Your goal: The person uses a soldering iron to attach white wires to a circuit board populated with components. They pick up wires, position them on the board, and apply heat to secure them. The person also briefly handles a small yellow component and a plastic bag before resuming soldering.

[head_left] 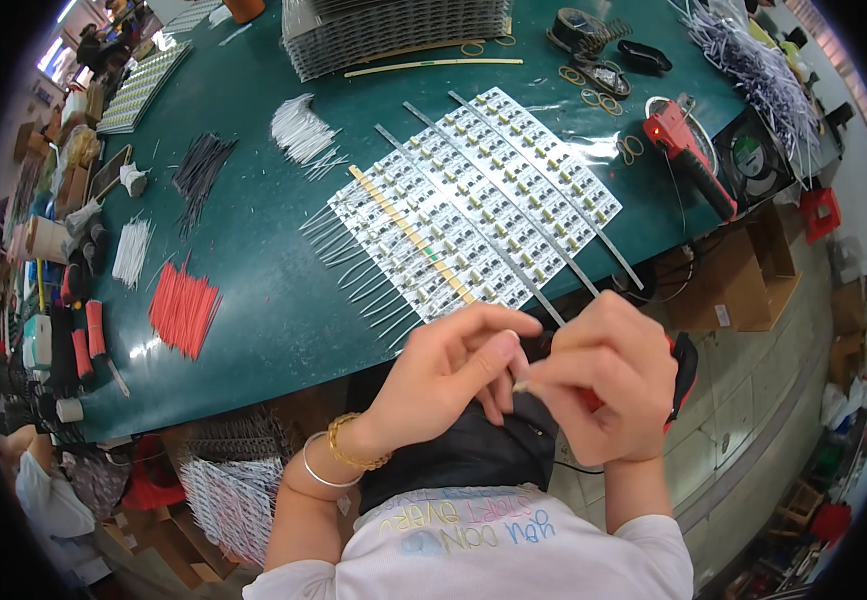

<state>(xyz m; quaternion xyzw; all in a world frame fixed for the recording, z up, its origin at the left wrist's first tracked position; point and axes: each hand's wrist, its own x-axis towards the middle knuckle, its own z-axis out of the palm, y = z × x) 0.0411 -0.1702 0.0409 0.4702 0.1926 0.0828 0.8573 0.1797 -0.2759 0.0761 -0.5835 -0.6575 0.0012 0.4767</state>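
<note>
My left hand [453, 365] and my right hand [608, 375] meet fingertip to fingertip in front of the table's near edge. The right thumb and index finger pinch something tiny and pale, too small to name. On the left, the thumb presses against bent fingers, and what lies between them is hidden. Just beyond my hands lies a white panel of small circuit boards [473, 200]. Several metal strips [488, 205] and a yellowish flat stick [408, 230] lie across it. Thin white wires [358, 280] stick out from its left edge.
Left on the green table [263, 300] lie red wires [183, 310], black wires [203, 170] and white wires [303, 130]. Stacked panels [393, 40] stand at the back. A red-and-black tool [688, 160], a fan [753, 150] and rubber bands [603, 100] are right. A cardboard box [743, 280] sits below.
</note>
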